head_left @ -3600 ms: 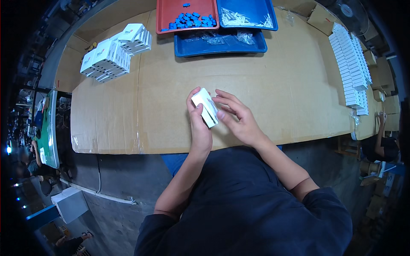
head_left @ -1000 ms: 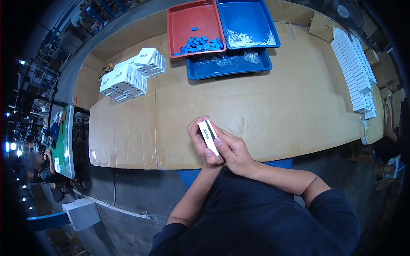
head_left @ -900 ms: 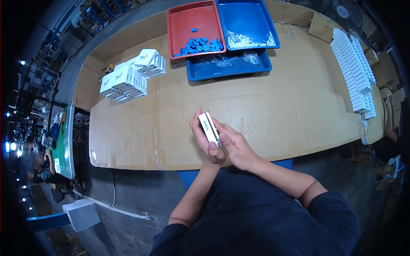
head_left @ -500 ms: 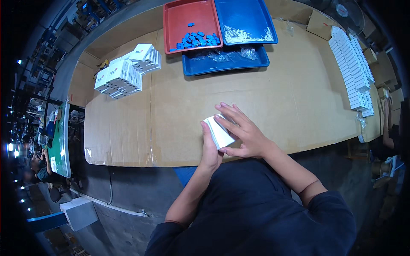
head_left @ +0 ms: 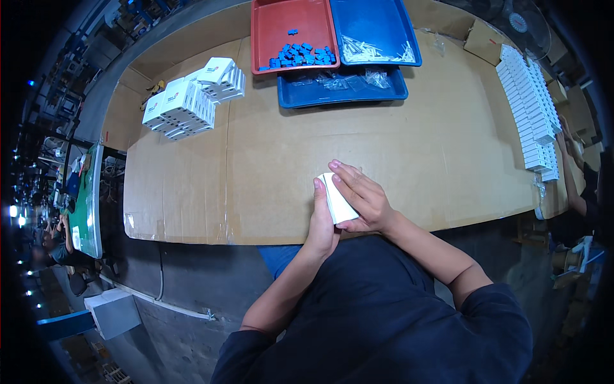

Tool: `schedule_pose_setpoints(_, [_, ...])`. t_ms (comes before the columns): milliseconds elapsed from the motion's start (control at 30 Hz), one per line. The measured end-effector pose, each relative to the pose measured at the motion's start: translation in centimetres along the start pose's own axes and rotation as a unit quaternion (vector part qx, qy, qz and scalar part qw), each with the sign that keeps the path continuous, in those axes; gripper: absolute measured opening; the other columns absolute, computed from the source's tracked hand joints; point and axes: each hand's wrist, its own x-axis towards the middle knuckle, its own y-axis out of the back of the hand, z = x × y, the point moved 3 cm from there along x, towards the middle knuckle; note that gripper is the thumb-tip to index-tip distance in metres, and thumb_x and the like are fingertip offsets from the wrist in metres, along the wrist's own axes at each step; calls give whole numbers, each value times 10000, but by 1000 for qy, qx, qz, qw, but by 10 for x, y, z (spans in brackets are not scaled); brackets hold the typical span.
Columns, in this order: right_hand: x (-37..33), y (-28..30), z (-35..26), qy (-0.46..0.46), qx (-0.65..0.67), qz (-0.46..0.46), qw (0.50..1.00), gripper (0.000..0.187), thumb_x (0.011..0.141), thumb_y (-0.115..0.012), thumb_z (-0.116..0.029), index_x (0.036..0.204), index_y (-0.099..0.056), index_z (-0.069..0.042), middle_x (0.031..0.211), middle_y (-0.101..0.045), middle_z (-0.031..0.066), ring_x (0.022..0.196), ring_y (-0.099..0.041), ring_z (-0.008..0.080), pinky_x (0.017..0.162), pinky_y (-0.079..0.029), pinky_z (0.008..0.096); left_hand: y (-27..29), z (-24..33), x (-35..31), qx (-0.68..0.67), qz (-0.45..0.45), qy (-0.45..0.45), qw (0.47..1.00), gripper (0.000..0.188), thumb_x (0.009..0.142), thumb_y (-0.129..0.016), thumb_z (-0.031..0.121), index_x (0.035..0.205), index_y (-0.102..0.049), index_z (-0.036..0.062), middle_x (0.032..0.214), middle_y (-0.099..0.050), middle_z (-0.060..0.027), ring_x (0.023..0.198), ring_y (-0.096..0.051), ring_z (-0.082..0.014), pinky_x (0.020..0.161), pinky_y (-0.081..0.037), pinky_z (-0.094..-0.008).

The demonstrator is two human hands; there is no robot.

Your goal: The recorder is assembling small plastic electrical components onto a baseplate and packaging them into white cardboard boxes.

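Over the cardboard (head_left: 281,141), both hands (head_left: 322,224) clasp a white box (head_left: 339,203), right fingers (head_left: 353,184) less spread than before.

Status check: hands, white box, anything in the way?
Left hand and right hand both on white box. Box clasped between them, partly covered. Nearest obstacle: lower blue tray, farther up the table, clear of both hands.

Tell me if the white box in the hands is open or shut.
Cannot tell: the right hand covers part of the box, the left hand its left side; no raised flap shows.
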Motion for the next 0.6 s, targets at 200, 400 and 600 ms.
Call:
schedule_pose_setpoints(200, [-3,-2,0,-7,16,11,1000,812,960,-652,-567,1294,-597,170,1325,-613,362,1231,-639,508,1029,-536,554,4,-3,1,5,-8,11,1000,678,1115,-224,618,1475,-450,90,1376,-584,-96,1273,-596,-212,1055,-502,-360])
schedule_pose_setpoints(400, [-8,-8,2,-10,31,25,999,800,1006,-596,-566,1322,-579,169,1291,-622,359,1197,-653,508,986,-558,541,8,-8,6,24,3,6,1000,682,1110,-232,631,1473,-453,97,1366,-586,-92,1271,-595,-200,1035,-511,-360])
schedule_pose_setpoints(600, [-12,-11,5,-50,63,19,997,773,1021,-580,-548,1367,-573,144,1309,-623,335,1228,-644,479,1034,-537,499,9,-9,6,4,21,29,999,742,1086,-246,681,1498,-441,96,1382,-575,-93,1288,-581,-207,1055,-498,-371])
